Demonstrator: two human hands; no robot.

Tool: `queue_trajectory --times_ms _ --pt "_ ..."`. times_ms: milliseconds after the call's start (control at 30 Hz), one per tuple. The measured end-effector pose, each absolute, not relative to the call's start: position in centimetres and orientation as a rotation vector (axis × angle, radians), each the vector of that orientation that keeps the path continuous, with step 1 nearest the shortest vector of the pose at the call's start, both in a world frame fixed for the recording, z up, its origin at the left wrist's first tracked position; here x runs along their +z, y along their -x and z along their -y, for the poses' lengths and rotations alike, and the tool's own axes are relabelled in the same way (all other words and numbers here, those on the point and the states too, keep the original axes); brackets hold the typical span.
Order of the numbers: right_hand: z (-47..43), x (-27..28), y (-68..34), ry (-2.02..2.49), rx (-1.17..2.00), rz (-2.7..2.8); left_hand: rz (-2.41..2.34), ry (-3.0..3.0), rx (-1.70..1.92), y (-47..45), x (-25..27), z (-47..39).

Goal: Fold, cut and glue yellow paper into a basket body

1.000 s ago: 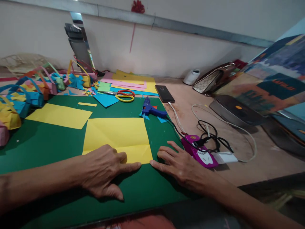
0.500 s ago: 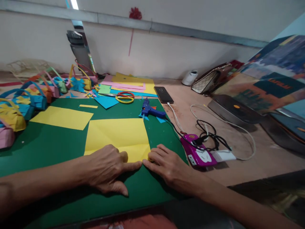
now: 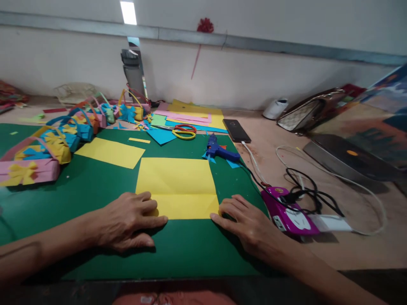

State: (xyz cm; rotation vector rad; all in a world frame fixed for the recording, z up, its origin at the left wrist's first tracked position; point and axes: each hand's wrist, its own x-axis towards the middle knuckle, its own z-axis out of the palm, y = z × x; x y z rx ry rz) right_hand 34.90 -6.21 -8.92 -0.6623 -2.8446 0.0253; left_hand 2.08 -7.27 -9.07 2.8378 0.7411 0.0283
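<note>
A yellow paper sheet (image 3: 178, 178) lies on the green mat (image 3: 190, 254) in front of me, with a crease running across it and its near edge toward me. My left hand (image 3: 130, 222) rests on the sheet's near left corner, index finger stretched along the edge and thumb apart on the mat. At the near right corner, my right hand (image 3: 246, 224) touches the paper with its thumb tip, the other fingers loosely bent along the right side. Neither hand grips the sheet. A second yellow sheet (image 3: 111, 152) lies flat to the left.
A blue glue gun (image 3: 219, 150) and scissors (image 3: 184, 131) lie beyond the sheet. Several small paper baskets (image 3: 34, 169) line the left. A phone (image 3: 237, 130), a purple power strip (image 3: 289, 212) and cables (image 3: 313, 195) occupy the right. Coloured paper (image 3: 197, 114) is stacked behind.
My left hand has slid left along the near edge, away from my right hand, which stays at the right corner. The sheet lies flatter, and the view has turned left.
</note>
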Motion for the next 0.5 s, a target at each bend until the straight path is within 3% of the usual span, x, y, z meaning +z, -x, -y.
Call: queue_trajectory --times_ms 267,500 --pt "6.0 -9.1 -35.3 0.622 0.024 2.864 -0.903 -2.805 0.116 2.5 -9.6 9.4" --pt "6.2 -7.9 -33.9 0.597 -0.346 2.923 -1.005 -2.826 0.222 4.7 -10.3 10.7"
